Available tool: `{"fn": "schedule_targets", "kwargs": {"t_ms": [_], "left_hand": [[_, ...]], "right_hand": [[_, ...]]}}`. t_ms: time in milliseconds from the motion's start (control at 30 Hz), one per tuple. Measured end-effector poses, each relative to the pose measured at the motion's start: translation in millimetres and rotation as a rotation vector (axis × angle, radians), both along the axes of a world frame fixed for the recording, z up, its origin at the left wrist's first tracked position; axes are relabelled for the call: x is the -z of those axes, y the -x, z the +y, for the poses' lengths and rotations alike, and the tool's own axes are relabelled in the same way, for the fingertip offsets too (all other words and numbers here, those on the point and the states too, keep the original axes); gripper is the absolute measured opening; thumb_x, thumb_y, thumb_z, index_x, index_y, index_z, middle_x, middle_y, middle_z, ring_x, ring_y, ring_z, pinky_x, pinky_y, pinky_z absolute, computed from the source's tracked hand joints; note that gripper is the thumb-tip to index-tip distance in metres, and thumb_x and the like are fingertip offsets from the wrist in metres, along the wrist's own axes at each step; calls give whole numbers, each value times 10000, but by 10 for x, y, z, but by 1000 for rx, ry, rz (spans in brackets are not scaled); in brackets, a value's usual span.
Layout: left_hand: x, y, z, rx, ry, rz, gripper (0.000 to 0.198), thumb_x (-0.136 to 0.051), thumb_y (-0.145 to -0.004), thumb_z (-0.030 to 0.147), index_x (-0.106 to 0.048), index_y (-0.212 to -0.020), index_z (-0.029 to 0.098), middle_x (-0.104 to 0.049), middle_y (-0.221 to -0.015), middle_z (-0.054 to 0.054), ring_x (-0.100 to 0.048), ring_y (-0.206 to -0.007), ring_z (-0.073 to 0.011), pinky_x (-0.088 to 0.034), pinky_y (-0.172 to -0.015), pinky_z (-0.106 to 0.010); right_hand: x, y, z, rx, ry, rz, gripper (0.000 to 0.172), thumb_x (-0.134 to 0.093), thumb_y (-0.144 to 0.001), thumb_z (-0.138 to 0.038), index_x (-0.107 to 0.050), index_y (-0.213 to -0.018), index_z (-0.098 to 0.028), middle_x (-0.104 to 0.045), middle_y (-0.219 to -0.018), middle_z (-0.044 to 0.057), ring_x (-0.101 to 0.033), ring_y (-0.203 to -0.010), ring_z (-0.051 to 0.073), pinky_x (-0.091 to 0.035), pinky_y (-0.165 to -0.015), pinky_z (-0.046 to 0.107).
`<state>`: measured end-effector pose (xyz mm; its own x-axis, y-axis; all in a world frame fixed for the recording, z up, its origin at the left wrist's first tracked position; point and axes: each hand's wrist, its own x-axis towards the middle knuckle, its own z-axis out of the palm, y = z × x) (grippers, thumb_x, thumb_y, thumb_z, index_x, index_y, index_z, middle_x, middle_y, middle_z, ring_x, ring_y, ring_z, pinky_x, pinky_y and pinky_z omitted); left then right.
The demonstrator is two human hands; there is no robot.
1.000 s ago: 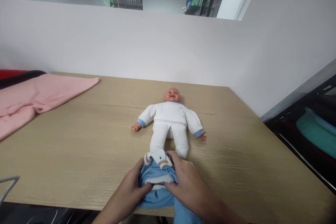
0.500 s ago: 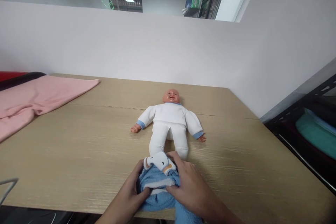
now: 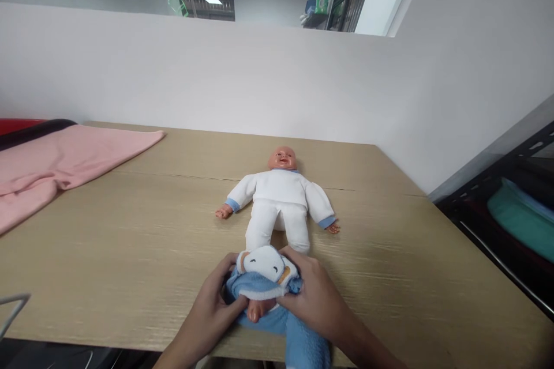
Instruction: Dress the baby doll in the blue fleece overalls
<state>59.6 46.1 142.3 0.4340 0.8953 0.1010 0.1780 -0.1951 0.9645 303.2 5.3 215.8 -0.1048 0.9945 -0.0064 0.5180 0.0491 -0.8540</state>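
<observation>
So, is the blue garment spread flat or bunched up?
Bunched up: the left hand and right hand squeeze the blue garment into thick folds on the table, at the feet of the doll.

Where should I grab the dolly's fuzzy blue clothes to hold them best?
Probably pinch the blue garment at its bunched-up rim, one side each, as the left hand and right hand do, coming from the near table edge. The doll lies on its back with feet toward you, so the rim faces that way.
</observation>
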Motion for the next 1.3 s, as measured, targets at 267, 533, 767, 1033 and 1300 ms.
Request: {"fn": "schedule_targets", "kwargs": {"t_ms": [267,533,767,1033,1300], "left_hand": [[-227,75,385,143,-176,114,477,-698,-992,221,-719,-1468,241,-619,-1602,-151,-578,-1497,-339,-446,-1289,-460],[-206,107,802,326,-37,119,492,-762,-1021,483,-764,-1442,228,-763,-1443,-141,-676,-1347,-371,-524,-1207,-496],[-141,61,987,357,159,17,700,-1004,-756,535,-758,-1294,161,-776,-1201,-87,-699,-1095,-290,-589,-980,-380],[-103,147,1007,387,294,-169,792,-757,-914,832,-768,-1325,155,-801,-1201,-165,-722,-1188,-364,-549,-1104,-507],[-74,54,1043,194,295,-205,445,-725,-1055,615,-623,-1166,196,-669,-1059,-38,-639,-998,-212,-525,-932,-332]], "right_hand": [[110,-93,231,-58,-270,-48,189,-799,-801,-87,-680,-872,-216,-758,-935,17,-694,-969,241,-493,-906,351],[91,-279,489,-167,-266,-79,169,-844,-831,-205,-722,-947,-217,-794,-1011,37,-735,-1017,250,-560,-1006,380],[-23,-389,507,-325,-232,-138,441,-871,-823,-273,-746,-1243,-221,-766,-1309,93,-676,-1322,310,-484,-1219,434],[-53,-723,529,-389,-143,-105,490,-864,-880,-604,-710,-1059,-174,-690,-978,30,-638,-903,221,-521,-883,345],[120,-784,501,-177,124,376,703,-829,-863,-742,-717,-1329,-228,-737,-1222,72,-695,-1140,286,-576,-1026,420]]}}
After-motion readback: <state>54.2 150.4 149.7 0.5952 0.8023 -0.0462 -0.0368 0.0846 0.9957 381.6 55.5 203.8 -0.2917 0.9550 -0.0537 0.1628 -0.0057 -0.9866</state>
